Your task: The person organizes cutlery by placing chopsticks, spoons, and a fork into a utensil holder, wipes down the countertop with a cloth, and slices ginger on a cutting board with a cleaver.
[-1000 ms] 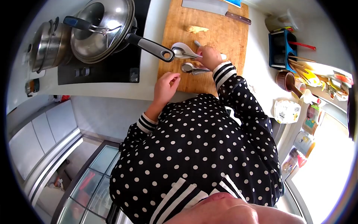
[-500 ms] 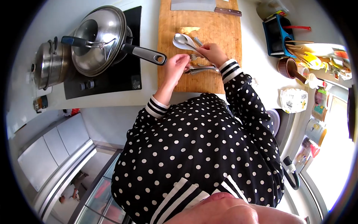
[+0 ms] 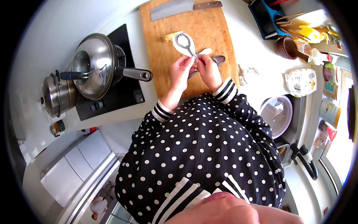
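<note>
Over the wooden cutting board [image 3: 160, 63], my left hand [image 3: 180, 73] and my right hand [image 3: 209, 71] meet with fingertips pinched around the handle of a metal spoon [image 3: 184, 40]. The spoon's bowl points away from me, above a white spoon [image 3: 178, 47]. Another metal spoon [image 3: 219, 59] lies on the board by my right hand, with its handle partly hidden beneath my hands. A pale yellow piece of food [image 3: 169, 37] sits just left of the white spoon.
A cleaver [image 3: 172, 9] lies at the board's far edge. On the left, a lidded pan [image 3: 95, 67] stands on the black stove [image 3: 123, 98], its handle toward the board. A brown pot [image 3: 286, 47], plastic packet [image 3: 301, 82] and sink basin [image 3: 276, 115] are on the right.
My left hand has moved right and joined my right hand at the metal spoon, which is now held closer to me. The view has shifted, showing the sink basin on the right.
</note>
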Tool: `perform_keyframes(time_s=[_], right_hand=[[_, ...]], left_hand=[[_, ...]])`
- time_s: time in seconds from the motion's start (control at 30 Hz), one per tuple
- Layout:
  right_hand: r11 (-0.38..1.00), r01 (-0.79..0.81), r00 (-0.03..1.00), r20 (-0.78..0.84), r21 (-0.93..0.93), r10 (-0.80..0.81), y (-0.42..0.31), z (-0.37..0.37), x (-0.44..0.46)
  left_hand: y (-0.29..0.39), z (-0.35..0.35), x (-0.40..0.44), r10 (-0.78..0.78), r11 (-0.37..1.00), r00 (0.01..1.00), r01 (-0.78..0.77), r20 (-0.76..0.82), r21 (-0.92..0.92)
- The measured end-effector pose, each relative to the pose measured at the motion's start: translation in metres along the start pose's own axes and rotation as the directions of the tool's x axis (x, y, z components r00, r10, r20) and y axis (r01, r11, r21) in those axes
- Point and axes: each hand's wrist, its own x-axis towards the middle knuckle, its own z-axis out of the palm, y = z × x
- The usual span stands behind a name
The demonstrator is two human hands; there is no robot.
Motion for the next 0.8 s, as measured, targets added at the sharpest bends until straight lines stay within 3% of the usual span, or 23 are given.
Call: perform_keyframes(time_s=[0.03,0.07,0.13,0.23,0.27,0.33,0.37,0.43,0.5,0.53,0.57,0.6,0.67,0.7,0.73,0.77,0.8], right_hand=[[0.999,0.040,0.999,-0.003,0.003,-0.040,0.003,-0.003,0.002],[0.992,-0.083,0.993,0.094,0.096,0.074,0.006,-0.008,0.004],[0.974,-0.186,0.949,0.280,0.126,0.145,0.009,-0.024,0.013],[0.980,-0.199,0.886,0.429,0.008,0.177,0.004,-0.050,0.027],[0.983,-0.184,0.877,0.451,-0.005,0.166,0.002,-0.057,0.030],[0.976,-0.207,0.845,0.491,-0.063,0.211,-0.001,-0.071,0.040],[0.994,-0.109,0.885,0.452,-0.031,0.111,0.004,-0.078,0.046],[0.990,-0.128,0.940,0.310,-0.067,0.142,-0.017,-0.100,0.066],[0.988,-0.042,0.999,0.028,-0.148,0.046,-0.025,-0.130,0.098],[0.959,-0.020,0.991,-0.129,-0.284,-0.017,-0.028,-0.150,0.120],[0.948,0.040,0.942,-0.306,-0.317,-0.142,-0.032,-0.168,0.139],[0.875,0.044,0.848,-0.444,-0.482,-0.288,-0.031,-0.190,0.163],[0.787,0.057,0.608,-0.604,-0.615,-0.516,-0.033,-0.224,0.202],[0.791,-0.028,0.577,-0.657,-0.611,-0.486,-0.011,-0.257,0.231],[0.732,-0.021,0.481,-0.649,-0.681,-0.589,0.004,-0.278,0.254],[0.732,-0.063,0.506,-0.654,-0.678,-0.562,0.011,-0.292,0.269],[0.752,-0.172,0.461,-0.727,-0.636,-0.510,0.001,-0.281,0.274]], left_hand=[[0.000,0.001,0.002,-0.002,1.000,1.000,0.003,0.022,-0.003],[-0.001,0.000,0.004,0.013,0.999,0.999,-0.015,0.044,0.046],[-0.004,-0.006,0.009,0.038,0.989,0.994,-0.052,0.101,0.139],[0.001,0.001,0.012,0.172,0.863,0.947,-0.278,0.272,0.421],[0.005,0.004,0.012,0.171,0.841,0.937,-0.300,0.306,0.450],[0.015,0.017,0.008,0.165,0.896,0.927,-0.284,0.337,0.341],[0.017,0.020,0.007,0.165,0.919,0.923,-0.272,0.347,0.284],[0.018,0.020,0.005,0.203,0.912,0.914,-0.307,0.351,0.273],[0.021,0.012,0.001,0.228,0.906,0.922,-0.319,0.313,0.278],[0.022,0.006,-0.002,0.242,0.896,0.928,-0.326,0.284,0.301],[0.021,-0.001,-0.006,0.238,0.903,0.938,-0.309,0.251,0.298],[0.021,-0.010,-0.009,0.233,0.909,0.947,-0.293,0.220,0.296],[0.021,-0.024,-0.018,0.206,0.921,0.966,-0.246,0.156,0.302],[0.019,-0.031,-0.021,0.191,0.922,0.973,-0.224,0.130,0.317],[0.015,-0.039,-0.024,0.174,0.923,0.980,-0.198,0.101,0.331],[0.009,-0.048,-0.027,0.154,0.923,0.986,-0.167,0.065,0.346],[0.004,-0.055,-0.030,0.158,0.919,0.987,-0.162,0.041,0.359]])
